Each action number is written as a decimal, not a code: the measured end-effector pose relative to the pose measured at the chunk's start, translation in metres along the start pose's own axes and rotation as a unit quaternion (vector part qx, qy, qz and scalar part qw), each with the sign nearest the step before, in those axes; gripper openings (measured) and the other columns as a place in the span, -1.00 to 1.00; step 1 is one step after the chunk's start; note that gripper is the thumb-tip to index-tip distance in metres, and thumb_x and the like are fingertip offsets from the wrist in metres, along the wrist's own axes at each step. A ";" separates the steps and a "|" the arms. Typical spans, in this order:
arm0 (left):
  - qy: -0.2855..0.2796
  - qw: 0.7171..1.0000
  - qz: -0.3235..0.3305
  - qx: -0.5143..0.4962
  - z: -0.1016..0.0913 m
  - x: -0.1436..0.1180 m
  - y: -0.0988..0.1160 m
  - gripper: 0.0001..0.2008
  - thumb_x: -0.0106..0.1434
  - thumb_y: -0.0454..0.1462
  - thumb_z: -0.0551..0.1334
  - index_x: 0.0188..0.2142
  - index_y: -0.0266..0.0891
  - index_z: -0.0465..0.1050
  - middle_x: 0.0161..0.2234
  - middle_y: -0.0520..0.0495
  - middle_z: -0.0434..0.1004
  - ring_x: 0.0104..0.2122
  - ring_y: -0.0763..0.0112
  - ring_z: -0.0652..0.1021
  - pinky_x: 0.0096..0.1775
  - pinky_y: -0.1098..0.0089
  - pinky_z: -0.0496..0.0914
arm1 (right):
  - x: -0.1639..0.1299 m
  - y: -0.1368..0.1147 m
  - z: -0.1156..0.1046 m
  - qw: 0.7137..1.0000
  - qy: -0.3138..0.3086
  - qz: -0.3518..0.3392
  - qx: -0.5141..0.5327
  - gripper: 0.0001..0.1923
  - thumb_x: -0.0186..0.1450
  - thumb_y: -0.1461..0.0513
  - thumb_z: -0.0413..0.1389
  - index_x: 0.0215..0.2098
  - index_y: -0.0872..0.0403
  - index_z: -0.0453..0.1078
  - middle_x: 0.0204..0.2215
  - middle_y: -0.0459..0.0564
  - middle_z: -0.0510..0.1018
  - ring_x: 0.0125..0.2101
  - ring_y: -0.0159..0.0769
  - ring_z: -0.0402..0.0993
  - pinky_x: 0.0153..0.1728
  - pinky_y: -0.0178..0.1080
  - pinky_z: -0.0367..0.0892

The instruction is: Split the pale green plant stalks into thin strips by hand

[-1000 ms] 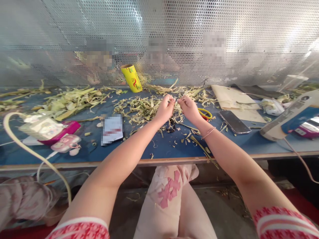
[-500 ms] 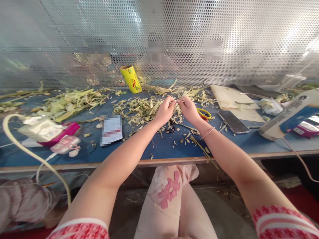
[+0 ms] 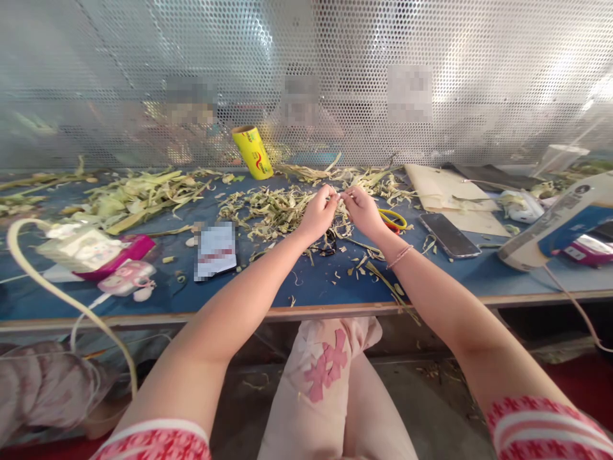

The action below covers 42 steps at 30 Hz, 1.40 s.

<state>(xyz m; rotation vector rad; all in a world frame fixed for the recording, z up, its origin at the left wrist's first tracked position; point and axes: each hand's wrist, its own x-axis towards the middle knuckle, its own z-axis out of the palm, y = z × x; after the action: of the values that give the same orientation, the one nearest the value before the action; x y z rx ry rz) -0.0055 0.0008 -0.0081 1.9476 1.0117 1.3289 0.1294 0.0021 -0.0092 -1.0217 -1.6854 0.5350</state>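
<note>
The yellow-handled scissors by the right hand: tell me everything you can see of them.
The scissors lie flat on the blue table, just beyond the right hand, whose wrist hides part of them. One yellow loop handle shows plainly, with a red or orange part beneath it. The blades are hidden, so open or closed cannot be told. Neither hand visibly touches them; leaf scraps lie around.

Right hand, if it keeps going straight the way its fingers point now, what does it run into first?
The right hand points left toward the left hand, so it would probably meet those fingertips first; they already look nearly touching around a thin plant strip.
</note>
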 end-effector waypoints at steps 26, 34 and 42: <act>0.035 0.999 0.012 0.010 0.001 0.001 -0.003 -0.72 0.34 -0.06 0.04 -0.41 -0.15 0.11 -0.61 0.13 0.08 -0.60 0.52 0.21 -0.48 0.44 0.10 | 0.000 -0.001 0.001 1.000 -0.004 -0.002 0.000 -0.79 0.32 0.16 -0.03 -0.46 0.03 0.17 -0.65 -0.21 0.18 -0.57 -0.43 0.12 -0.47 -0.30 0.08; 0.035 0.999 0.024 0.022 0.000 0.002 -0.004 -0.72 0.34 -0.06 0.03 -0.41 -0.15 0.10 -0.62 0.14 0.08 -0.62 0.54 0.20 -0.50 0.44 0.09 | -0.002 -0.005 0.000 1.000 -0.003 -0.007 -0.001 -0.80 0.31 0.19 -0.02 -0.48 0.05 0.19 -0.61 -0.19 0.22 -0.52 -0.43 0.17 -0.42 -0.30 0.12; 0.026 0.999 0.023 0.024 0.000 0.001 -0.004 -0.74 0.35 -0.10 0.02 -0.42 -0.15 0.09 -0.62 0.15 0.05 -0.63 0.53 0.19 -0.51 0.44 0.08 | -0.002 -0.005 0.001 1.000 -0.005 -0.008 0.004 -0.80 0.31 0.18 -0.03 -0.47 0.05 0.19 -0.59 -0.17 0.25 -0.50 -0.42 0.18 -0.41 -0.30 0.12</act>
<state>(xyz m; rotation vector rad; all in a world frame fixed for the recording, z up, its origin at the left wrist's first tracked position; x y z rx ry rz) -0.0061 0.0042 -0.0108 1.9921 1.0377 1.3997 0.1270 -0.0027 -0.0066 -1.0011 -1.6976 0.5375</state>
